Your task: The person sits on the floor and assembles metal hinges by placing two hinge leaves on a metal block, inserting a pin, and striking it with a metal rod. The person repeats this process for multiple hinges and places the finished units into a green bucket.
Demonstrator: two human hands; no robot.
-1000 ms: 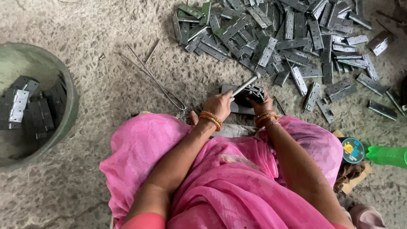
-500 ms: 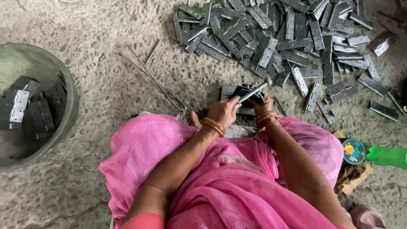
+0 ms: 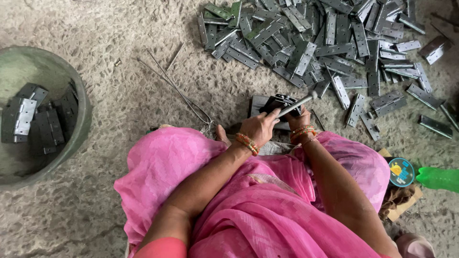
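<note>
Rough, gritty floor [image 3: 119, 95] fills the head view, strewn at the top with a heap of grey metal hinges [image 3: 315, 43]. At the left stands a green tub [image 3: 79, 91] with a few dark hinges lying inside.

Just in front of the pink-draped knees, the left hand [image 3: 260, 126] is closed, pinching a thin metal pin [image 3: 296, 102] that slants up to the right. The right hand [image 3: 299, 117] is curled around a dark hinge [image 3: 279, 101] held over a flat metal block [image 3: 258, 105] on the floor; its fingers are mostly hidden.

Risks, as I judge them: the slanting pin could skid off the hinge knuckle and jab the holding fingers, since both hands sit touching it. Loose wire rods [image 3: 181, 93] lie close by the bare toes [image 3: 221, 134] and could prick or snag.
</note>
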